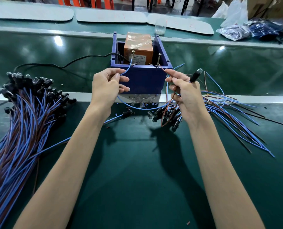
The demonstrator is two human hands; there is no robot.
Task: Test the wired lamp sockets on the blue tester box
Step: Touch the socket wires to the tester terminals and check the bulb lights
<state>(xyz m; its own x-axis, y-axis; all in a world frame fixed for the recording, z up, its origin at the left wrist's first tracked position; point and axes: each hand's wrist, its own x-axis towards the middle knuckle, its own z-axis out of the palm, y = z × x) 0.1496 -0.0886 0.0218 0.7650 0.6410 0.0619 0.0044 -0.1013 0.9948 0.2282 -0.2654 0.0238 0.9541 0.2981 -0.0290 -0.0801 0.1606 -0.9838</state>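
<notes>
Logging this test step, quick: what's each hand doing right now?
Left hand: pinching the blue wire.
Right hand: pinching the brown wire, lamp socket held too.

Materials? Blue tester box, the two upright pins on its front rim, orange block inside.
Blue tester box: likely moulded plastic, matte, uniform colour, thin straight walls. Upright pins: metal, apparently screws; shiny flat heads, threaded-looking shanks. Orange block: core unclear; wrapped in glossy clear film or tape, judging by wrinkles and glare.

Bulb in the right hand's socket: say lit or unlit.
Unlit, it seems: the bulb atop the black socket in the right hand shows clear grey glass, no glow.
</notes>
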